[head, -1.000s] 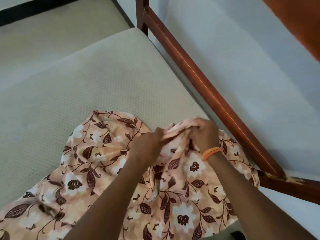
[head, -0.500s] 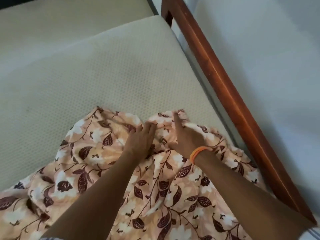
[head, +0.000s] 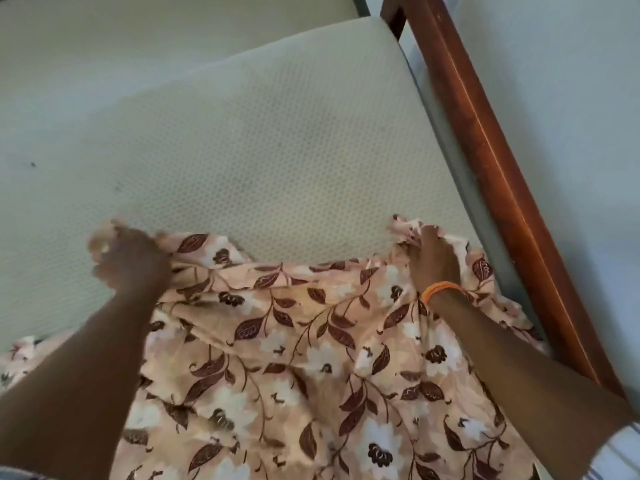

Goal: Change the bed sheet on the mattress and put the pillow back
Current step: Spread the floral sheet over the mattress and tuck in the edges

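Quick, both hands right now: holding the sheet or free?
Left hand: grips the floral bed sheet at its far edge, motion-blurred.
Right hand: pinches the same sheet's edge near the wooden bed rail.

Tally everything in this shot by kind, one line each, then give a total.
Hands: 2, the left hand and the right hand, each with a grip on the sheet's edge
Floral bed sheet: 1
Bare mattress: 1
Wooden bed frame: 1
Orange wristband: 1
Pillows: 0 visible
Total: 6

Two bare forearms seen, no sleeves over them. Orange band point(head: 441, 289) worn at wrist of right hand point(head: 433, 258). Left hand point(head: 133, 261) blurred, nothing worn. Striped fabric glimpsed at lower right corner.
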Available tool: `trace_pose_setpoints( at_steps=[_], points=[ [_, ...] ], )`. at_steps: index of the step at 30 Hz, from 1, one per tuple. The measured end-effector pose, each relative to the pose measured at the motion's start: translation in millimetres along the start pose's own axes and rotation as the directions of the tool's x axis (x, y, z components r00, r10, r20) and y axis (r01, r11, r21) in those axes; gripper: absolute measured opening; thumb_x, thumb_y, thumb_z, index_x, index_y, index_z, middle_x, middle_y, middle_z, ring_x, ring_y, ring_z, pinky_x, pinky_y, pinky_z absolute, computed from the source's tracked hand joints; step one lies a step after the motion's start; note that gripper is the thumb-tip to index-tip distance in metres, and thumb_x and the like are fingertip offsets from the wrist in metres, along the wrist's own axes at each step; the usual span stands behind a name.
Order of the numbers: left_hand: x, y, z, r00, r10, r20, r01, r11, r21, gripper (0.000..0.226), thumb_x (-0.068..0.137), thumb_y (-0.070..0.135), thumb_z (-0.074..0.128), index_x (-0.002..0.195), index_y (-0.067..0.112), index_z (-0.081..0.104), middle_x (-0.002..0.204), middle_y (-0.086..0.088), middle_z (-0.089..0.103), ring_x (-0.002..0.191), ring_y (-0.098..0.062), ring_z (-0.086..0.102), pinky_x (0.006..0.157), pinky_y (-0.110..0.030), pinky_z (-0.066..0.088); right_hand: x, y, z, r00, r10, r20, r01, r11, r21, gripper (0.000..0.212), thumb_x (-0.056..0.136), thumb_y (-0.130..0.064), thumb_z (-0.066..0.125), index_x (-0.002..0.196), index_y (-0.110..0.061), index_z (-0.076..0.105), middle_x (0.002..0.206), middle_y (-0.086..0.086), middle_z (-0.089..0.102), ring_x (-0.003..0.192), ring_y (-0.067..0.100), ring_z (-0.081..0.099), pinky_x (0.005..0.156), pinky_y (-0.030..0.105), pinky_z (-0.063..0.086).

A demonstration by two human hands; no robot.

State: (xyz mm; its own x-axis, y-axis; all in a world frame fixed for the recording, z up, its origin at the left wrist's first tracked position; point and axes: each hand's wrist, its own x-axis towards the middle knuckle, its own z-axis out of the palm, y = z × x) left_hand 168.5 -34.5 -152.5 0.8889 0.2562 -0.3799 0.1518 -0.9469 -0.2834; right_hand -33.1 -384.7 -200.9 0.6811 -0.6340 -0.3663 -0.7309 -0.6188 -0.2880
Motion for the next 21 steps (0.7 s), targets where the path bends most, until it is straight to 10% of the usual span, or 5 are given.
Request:
trace_pose_setpoints(
  at_steps=[3,7,14,18,21],
  points=[
    [-38,39,16,0.977,0.214,0.005,-0.214,0.97,0.116,0.06,0.094,0.024,0.051,0.148,0.008,0.029,0.154,-0.024,0.027,0.139,-0.048,0.029,0.109,-0.062,0.029,-15,-22,8,1.0,0.019,-0.021,-0.016,0.993,0.12,0.014,0.093,-0.007,0.052,0.107,-0.007,0.051,0.098,0.024,0.064,0.092,0.041,0.061,0.064,0.034,0.036],
    [-96,101,44,0.627,0.777,0.057,-0.779,0.627,0.01,0.063,0.099,0.029,0.048,0.152,0.019,0.016,0.161,-0.012,0.016,0.146,-0.035,0.02,0.117,-0.05,0.022,-26,-37,10,0.986,-0.042,-0.159,0.063,0.99,0.129,0.016,0.089,-0.007,0.056,0.104,-0.01,0.053,0.091,0.025,0.064,0.088,0.043,0.06,0.063,0.041,0.044],
    [-101,98,66,0.466,0.77,0.437,-0.582,0.638,-0.504,0.041,0.101,0.044,0.044,0.125,0.012,0.052,0.11,-0.01,0.066,0.092,-0.026,0.064,0.081,-0.039,0.053,-24,-29,20,0.985,-0.102,-0.141,0.107,0.994,0.031,0.022,0.086,-0.011,0.057,0.105,-0.012,0.046,0.081,0.024,0.064,0.08,0.045,0.061,0.058,0.046,0.049],
    [-73,112,45,0.418,0.731,0.539,-0.544,0.677,-0.495,0.033,0.099,0.04,0.053,0.082,0.014,0.061,0.078,-0.001,0.06,0.074,-0.019,0.057,0.059,-0.027,0.039,6,-49,2,0.994,-0.041,-0.098,0.043,0.999,0.019,0.013,0.087,-0.02,0.059,0.097,-0.014,0.054,0.088,0.018,0.066,0.084,0.039,0.062,0.064,0.04,0.05],
    [-44,134,20,0.434,0.718,0.544,-0.596,0.682,-0.424,0.027,0.098,0.034,0.056,0.091,0.009,0.063,0.092,-0.007,0.065,0.077,-0.017,0.057,0.065,-0.028,0.046,56,-74,-20,0.971,0.1,0.219,-0.066,0.985,-0.159,0.019,0.088,-0.022,0.06,0.101,-0.01,0.062,0.1,0.015,0.067,0.091,0.036,0.065,0.072,0.037,0.051]
  ],
)
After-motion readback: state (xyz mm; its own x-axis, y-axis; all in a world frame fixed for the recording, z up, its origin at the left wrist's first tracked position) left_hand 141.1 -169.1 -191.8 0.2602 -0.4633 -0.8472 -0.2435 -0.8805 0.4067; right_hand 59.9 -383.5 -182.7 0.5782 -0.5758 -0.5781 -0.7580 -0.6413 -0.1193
